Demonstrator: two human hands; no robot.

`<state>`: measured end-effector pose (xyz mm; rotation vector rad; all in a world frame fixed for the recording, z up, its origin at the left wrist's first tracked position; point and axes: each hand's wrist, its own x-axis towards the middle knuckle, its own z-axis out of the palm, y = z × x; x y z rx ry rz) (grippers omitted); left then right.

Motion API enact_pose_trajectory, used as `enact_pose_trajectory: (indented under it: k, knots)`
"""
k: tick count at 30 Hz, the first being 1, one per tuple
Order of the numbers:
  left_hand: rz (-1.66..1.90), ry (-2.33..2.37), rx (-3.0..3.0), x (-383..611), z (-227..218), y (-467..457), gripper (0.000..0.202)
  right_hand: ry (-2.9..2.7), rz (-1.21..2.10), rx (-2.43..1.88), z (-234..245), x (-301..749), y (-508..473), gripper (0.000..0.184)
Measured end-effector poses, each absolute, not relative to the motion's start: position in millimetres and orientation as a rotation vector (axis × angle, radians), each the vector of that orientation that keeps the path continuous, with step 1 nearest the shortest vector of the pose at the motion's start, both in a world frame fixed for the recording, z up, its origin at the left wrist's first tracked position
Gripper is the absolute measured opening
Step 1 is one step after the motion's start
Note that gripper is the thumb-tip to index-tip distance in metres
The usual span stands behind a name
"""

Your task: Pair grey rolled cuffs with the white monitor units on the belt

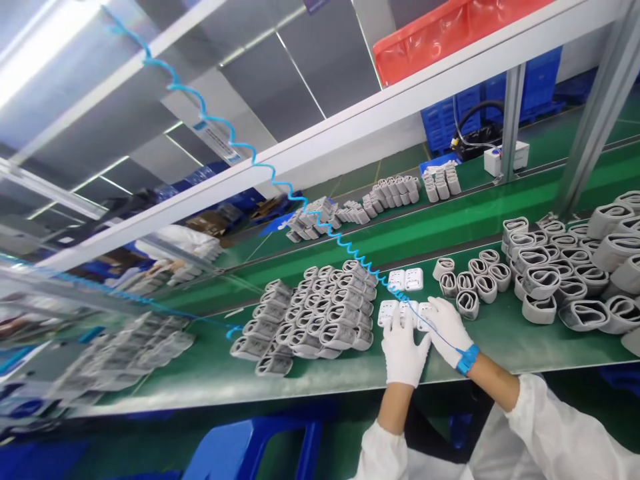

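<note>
My left hand (404, 353), in a white glove, lies over the near row of small white square devices. Its fingers are stretched out, with the tips on the middle device (409, 310) and the thumb spread to the right. Beside it, my gloved right hand (449, 332) rests on the right-hand device (423, 312), fingers extended and partly covering it. A blue wrist strap (468, 360) with a coiled blue cord is on my right wrist. The left device (387, 312) of this row sits by my left fingertips. Two more white devices (413, 279) lie just behind.
Grey rolled cuffs (330, 313) stand stacked left of my hands; more cuffs (543, 280) crowd the right side. The blue coiled cord (280, 183) hangs across the green bench (320, 377). A metal frame rises behind, and a blue stool (225, 447) stands below.
</note>
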<state>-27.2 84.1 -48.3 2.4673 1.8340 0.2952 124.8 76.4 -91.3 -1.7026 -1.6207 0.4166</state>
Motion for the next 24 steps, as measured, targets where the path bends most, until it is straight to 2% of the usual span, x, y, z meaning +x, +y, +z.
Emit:
enact_pose_trajectory:
  k: [8, 16, 20, 24]
  knots:
    - [0.368, 1.783, 2.494, -32, -68, 66, 0.080, -1.661, 0.336, -1.646, -95, 129, 74, 0.044]
    - [0.413, 1.694, 2.512, -32, -67, 91, 0.083, -1.671, 0.361, -1.738, -101, 126, 95, 0.046]
    - [0.503, 1.686, 2.489, -34, -65, 101, 0.077, -1.746, 0.357, -1.789, -84, 130, 97, 0.045]
    - [0.572, 1.814, 2.431, -37, -61, 112, 0.069, -1.856, 0.362, -1.825, -60, 136, 99, 0.052]
